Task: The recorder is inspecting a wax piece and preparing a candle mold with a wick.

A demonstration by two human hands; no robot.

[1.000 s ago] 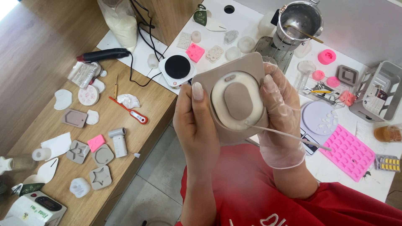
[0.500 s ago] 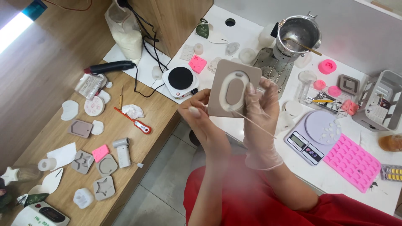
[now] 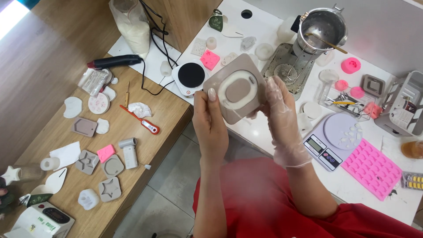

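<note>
Both hands hold a taupe silicone mould up in the middle of the frame, above the gap between two worktops. The mould is a rounded square with a pale oval ring sunk into its face, and it is tilted toward the camera. The bare left hand pinches its left edge, thumb on the front and fingers behind. The right hand, in a clear thin glove, grips the right edge with its fingers curled against the rim.

Just behind the mould on the white worktop sits a small hotplate with a black disc, and beside it a pink square mould. In the upper right stands a steel pot on a rack. At the right lie a kitchen scale and a pink tray mould. On the wooden worktop at the left lie a red thermometer and several grey star moulds.
</note>
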